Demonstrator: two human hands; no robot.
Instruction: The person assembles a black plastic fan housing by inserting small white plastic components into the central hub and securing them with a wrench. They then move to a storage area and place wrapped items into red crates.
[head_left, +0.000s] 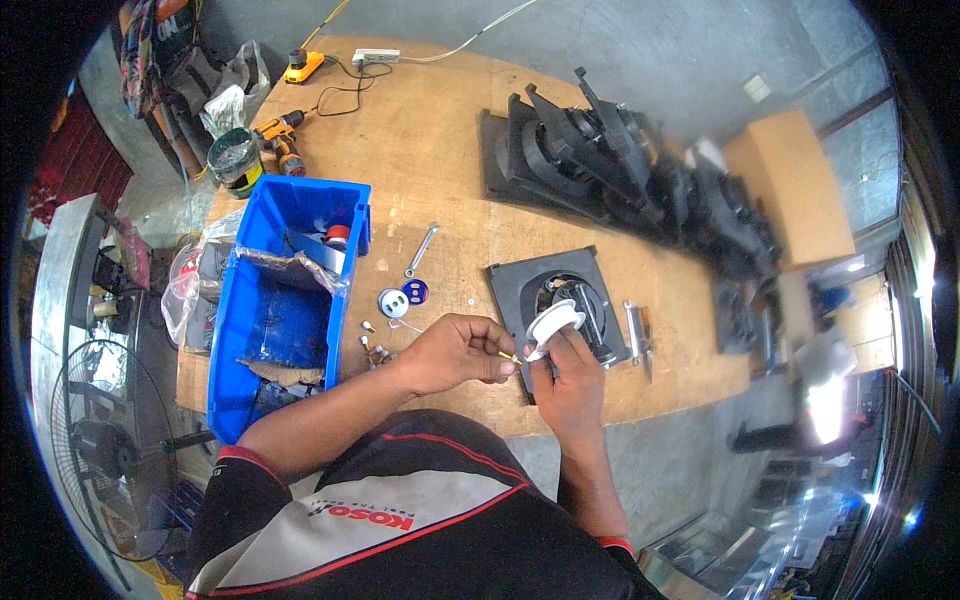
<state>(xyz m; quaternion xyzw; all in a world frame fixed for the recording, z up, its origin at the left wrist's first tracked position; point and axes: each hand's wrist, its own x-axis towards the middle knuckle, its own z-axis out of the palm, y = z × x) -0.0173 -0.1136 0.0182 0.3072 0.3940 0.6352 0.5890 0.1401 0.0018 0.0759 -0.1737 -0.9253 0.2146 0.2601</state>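
My left hand (pixel 458 355) is closed, pinching a small brass-coloured fitting (pixel 509 356) between thumb and fingertips. Beside it, my right hand (pixel 572 388) grips a white spool of tape (pixel 556 321), probably thread seal tape, its thumb close to the fitting. Both hands meet above the table's near edge. Just beyond them lies a square black plate (pixel 508 290) with a round opening and dark parts in it, partly covered by the spool and right hand. Left of my left hand are a white disc (pixel 392 303), a blue disc (pixel 415 291) and several small metal fittings (pixel 376 350).
A blue bin (pixel 225 330) stands at left. A combination wrench (pixel 422 250) lies beyond the discs; another wrench (pixel 633 330) lies right of the plate. Black assemblies (pixel 580 165) are stacked at the back right, before a cardboard box (pixel 800 190). Drills (pixel 282 140) lie at the far left.
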